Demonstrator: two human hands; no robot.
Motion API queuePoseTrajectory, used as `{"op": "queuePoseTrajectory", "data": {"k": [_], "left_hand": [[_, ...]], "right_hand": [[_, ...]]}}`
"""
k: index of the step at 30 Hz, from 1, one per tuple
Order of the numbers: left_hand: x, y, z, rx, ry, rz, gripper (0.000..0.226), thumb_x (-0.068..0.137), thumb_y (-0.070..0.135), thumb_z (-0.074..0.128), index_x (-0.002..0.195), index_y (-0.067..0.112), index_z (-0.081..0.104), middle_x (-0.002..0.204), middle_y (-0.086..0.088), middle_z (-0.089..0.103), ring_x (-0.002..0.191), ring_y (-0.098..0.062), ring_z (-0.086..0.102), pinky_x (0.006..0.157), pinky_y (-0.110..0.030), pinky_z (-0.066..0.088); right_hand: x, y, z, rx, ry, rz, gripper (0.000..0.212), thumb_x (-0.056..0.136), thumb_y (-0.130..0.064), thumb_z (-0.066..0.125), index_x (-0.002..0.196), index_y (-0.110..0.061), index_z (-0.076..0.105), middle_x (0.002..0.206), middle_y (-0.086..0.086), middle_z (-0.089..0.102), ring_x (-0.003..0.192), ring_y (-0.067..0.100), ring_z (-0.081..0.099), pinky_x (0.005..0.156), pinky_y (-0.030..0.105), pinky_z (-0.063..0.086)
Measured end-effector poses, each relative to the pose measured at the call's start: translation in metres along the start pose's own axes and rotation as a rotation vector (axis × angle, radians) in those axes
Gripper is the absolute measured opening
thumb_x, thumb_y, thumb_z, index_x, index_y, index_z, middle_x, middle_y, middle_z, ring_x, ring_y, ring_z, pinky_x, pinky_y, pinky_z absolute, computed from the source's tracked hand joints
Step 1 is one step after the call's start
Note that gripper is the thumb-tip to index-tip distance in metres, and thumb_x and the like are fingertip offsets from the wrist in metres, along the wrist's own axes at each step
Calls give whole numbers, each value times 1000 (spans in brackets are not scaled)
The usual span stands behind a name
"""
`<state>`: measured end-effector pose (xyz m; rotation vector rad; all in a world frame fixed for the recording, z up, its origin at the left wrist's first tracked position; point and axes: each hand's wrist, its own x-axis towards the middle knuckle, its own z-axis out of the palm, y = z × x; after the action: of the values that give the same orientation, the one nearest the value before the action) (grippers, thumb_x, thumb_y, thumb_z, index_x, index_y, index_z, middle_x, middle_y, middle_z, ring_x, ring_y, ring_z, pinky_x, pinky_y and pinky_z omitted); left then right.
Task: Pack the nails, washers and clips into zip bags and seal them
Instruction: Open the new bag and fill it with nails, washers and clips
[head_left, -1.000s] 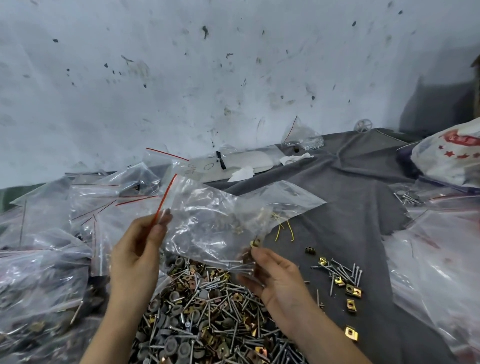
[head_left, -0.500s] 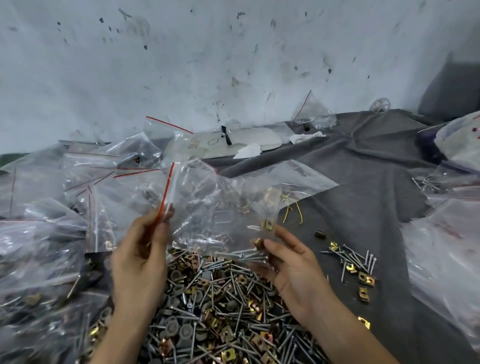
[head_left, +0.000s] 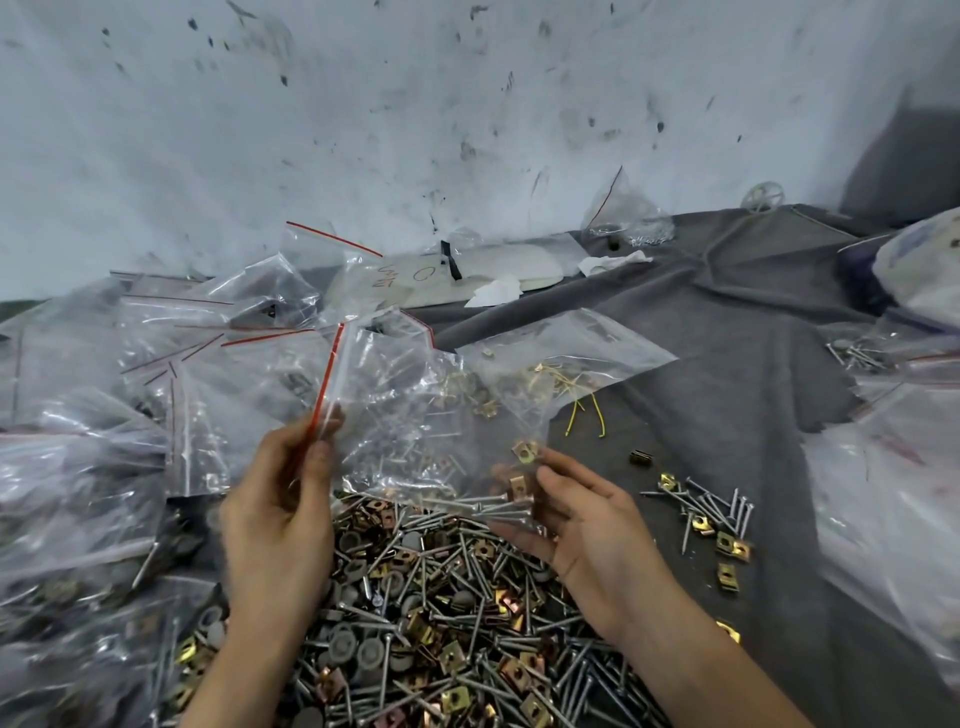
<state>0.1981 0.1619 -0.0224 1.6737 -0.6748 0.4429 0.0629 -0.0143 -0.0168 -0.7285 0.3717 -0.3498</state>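
A clear zip bag (head_left: 415, 415) with a red seal strip hangs above a big pile of nails, grey washers and brass clips (head_left: 441, 623). My left hand (head_left: 280, 519) pinches the bag's red-striped edge between thumb and fingers. My right hand (head_left: 587, 530) holds the bag's lower right corner, where a few nails and brass clips lie inside it. A small group of loose nails and clips (head_left: 706, 519) lies on the grey cloth to the right.
Filled and empty zip bags (head_left: 104, 467) are heaped at the left, more bags (head_left: 893, 467) at the right. A grey cloth (head_left: 727, 338) covers the table. White paper and a card (head_left: 467, 275) lie by the stained wall. Yellow wire pieces (head_left: 587, 415) lie mid-table.
The bag has been lifted slightly and spread wider between both hands. My right hand has shifted along the bag's lower corner; the camera has tilted down a little.
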Motion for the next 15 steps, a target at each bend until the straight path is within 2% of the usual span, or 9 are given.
{"op": "queuePoseTrajectory", "data": {"k": [3, 7, 10, 15], "left_hand": [[0, 1, 0, 8, 3, -6, 19, 91, 42, 52, 108, 42, 61, 103, 19, 70, 79, -7, 61, 69, -15, 48], [0, 0, 1, 19, 3, -5, 17, 94, 38, 55, 109, 43, 61, 97, 24, 69, 76, -5, 60, 66, -8, 46], [0, 1, 1, 19, 8, -6, 18, 90, 46, 52, 106, 48, 60, 96, 25, 68, 75, -5, 59, 66, -14, 47], [0, -4, 1, 13, 22, -1, 29, 89, 46, 49, 112, 33, 61, 97, 23, 69, 78, -13, 62, 69, -25, 47]], "right_hand": [[0, 0, 0, -15, 0, -3, 23, 95, -2, 44, 109, -2, 62, 96, 22, 71, 85, 29, 71, 61, 40, 59], [-1, 0, -1, -36, -2, -6, 23, 96, -5, 44, 106, -3, 64, 96, 22, 71, 84, 27, 71, 66, 44, 60], [-1, 0, 0, -47, 2, -9, 21, 95, -6, 46, 103, -2, 65, 95, 22, 71, 82, 26, 71, 68, 45, 60], [-1, 1, 0, -59, 13, -15, 18, 94, -2, 48, 97, -1, 65, 92, 21, 72, 80, 26, 72, 65, 44, 60]]}}
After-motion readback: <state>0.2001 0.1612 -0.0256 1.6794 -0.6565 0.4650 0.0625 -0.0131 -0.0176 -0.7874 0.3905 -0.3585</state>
